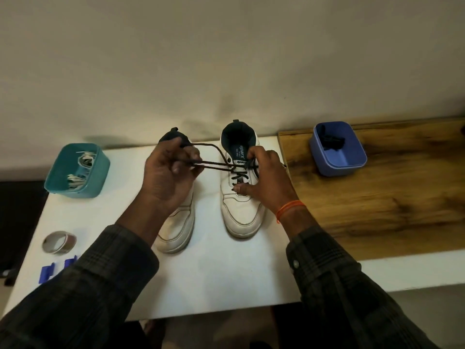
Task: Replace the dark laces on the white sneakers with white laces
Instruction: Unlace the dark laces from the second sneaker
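Note:
Two white sneakers stand side by side on the white table (214, 278), toes toward me. The right sneaker (240, 210) still carries a dark lace (214, 165) in its lower eyelets. My left hand (167, 177) pinches the loose strands of that lace and holds them out to the left, above the left sneaker (180, 230), which it partly hides. My right hand (269, 177) rests on the right sneaker, fingers at the upper eyelets near the tongue, thumb on the lower lacing. White laces (80, 170) lie in a teal tub (75, 172) at the left.
A blue tub (338, 149) holding a dark lace (331, 142) sits on the wooden top (390, 197) to the right. A roll of tape (59, 242) and a blue plastic piece (55, 269) lie near the table's front left. A wall rises close behind.

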